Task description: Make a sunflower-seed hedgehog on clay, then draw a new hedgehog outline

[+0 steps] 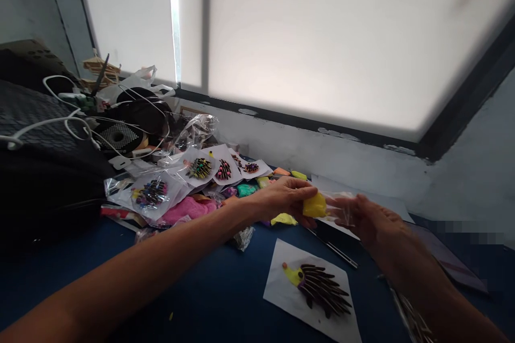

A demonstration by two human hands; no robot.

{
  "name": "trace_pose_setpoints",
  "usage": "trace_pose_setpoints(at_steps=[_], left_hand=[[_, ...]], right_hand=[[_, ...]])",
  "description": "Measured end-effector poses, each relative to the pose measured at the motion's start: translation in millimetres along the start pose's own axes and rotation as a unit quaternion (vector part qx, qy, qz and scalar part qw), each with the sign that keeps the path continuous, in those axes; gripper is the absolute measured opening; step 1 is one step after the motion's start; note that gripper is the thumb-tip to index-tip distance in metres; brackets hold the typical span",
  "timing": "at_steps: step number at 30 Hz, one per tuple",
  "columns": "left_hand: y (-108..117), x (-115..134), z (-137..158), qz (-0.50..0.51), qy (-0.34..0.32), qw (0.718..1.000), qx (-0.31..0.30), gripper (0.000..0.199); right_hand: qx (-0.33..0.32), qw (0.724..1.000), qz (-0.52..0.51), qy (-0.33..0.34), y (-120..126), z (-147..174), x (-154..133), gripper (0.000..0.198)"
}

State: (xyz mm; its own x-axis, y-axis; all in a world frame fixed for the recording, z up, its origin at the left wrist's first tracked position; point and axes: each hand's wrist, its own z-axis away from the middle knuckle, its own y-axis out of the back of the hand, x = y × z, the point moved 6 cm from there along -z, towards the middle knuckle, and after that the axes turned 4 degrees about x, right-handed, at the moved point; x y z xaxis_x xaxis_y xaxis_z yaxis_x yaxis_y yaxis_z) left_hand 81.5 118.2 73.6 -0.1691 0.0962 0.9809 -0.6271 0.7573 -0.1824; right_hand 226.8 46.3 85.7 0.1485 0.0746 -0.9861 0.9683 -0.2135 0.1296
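Both arms reach out over the blue table. My left hand (286, 195) is closed around a lump of yellow clay (314, 205). A clear plastic bag (344, 213) stretches from the clay to my right hand (372, 220), whose fingers pinch its other end; that hand is slightly blurred. Below them a sheet of white paper (277, 273) lies on the table. On it is a clay hedgehog (322, 289) with a yellow face, an orange nose and dark brown spines. Another piece of yellow clay (284, 219) lies just under my left hand.
Several finished hedgehogs on paper (223, 170) lie at the back left, among pink clay (189, 210), green clay (246, 189) and crumpled wrappers. Thin metal tools (336, 253) lie behind the hedgehog sheet. A black bag (44, 182) and white cables stand left. A flat tablet-like device (450, 260) lies right.
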Motion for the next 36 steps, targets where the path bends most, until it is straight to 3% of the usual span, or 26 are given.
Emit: trace_pose_setpoints(at_steps=[5, 8, 19, 22, 25, 34, 36], left_hand=[[3.5, -3.6, -3.5, -0.01, -0.02, 1.0, 0.018, 0.005], [3.8, -5.8, -4.6, -0.014, -0.027, 0.999, 0.023, 0.008], [-4.8, -2.8, 0.6, -0.015, -0.047, 0.999, 0.009, 0.027], [-3.1, -3.8, -0.3, -0.024, -0.062, 0.997, 0.026, 0.015], [-3.2, -4.6, 0.0, -0.041, -0.064, 0.997, 0.029, 0.002], [-6.5, -4.2, 1.1, -0.049, -0.049, 0.997, -0.017, 0.012], [-5.8, -5.7, -0.4, -0.04, -0.057, 0.997, -0.019, 0.024]], right_hand=[[-0.004, 0.999, 0.009, -0.039, 0.3, -0.6, 5.7, 0.027], [0.012, 0.999, 0.014, -0.04, 3.2, -3.2, 10.5, 0.023], [0.017, 0.997, 0.07, -0.01, 7.0, -2.5, 4.7, 0.051], [0.013, 0.997, 0.078, 0.001, 4.8, -1.4, 4.8, 0.054], [0.015, 0.996, 0.091, 0.015, 3.0, 0.3, 6.0, 0.042], [-0.003, 0.993, 0.111, 0.041, -1.0, -2.1, 1.1, 0.045], [-0.008, 0.992, 0.118, 0.046, -0.7, -1.4, 1.1, 0.044]])
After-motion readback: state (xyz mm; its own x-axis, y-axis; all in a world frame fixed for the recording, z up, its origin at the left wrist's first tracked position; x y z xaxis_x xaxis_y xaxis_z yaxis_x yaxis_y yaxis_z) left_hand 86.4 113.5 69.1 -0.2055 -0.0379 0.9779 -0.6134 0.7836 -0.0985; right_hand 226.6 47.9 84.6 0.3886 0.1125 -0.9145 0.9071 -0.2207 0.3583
